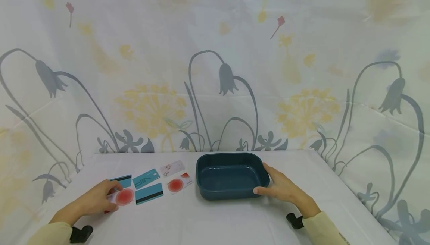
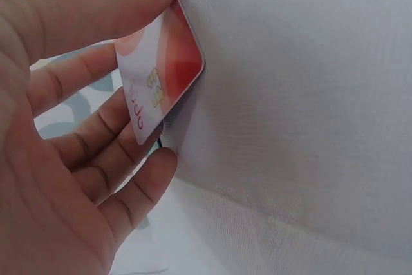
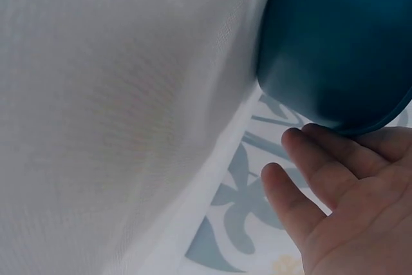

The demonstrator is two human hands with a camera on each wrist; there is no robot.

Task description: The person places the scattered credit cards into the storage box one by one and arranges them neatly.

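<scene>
My left hand [image 1: 97, 199] pinches a white bank card with a red circle [image 1: 124, 197], thumb on one edge and fingertips at the other. The left wrist view shows this card [image 2: 159, 82] tilted, one corner close over the cloth, its chip and red corner visible. Against the right end of a dark teal rectangular dish [image 1: 231, 194], my right hand [image 1: 282, 187] rests with thumb at the front and fingers behind, spread fairly straight. Nothing lies inside the dish. Seen from the right wrist, the fingers [image 3: 315, 159] lie along the dish's side [image 3: 335, 43].
Between the left hand and the dish lie several cards: a blue striped card [image 1: 149, 194], a teal card [image 1: 146, 178], a pale floral card [image 1: 172, 168] and a red-circle card [image 1: 179, 184]. Another blue card [image 1: 123, 181] sits beside the left fingers. A flower-patterned curtain [image 1: 215, 69] hangs behind the white-covered table [image 1: 188, 226].
</scene>
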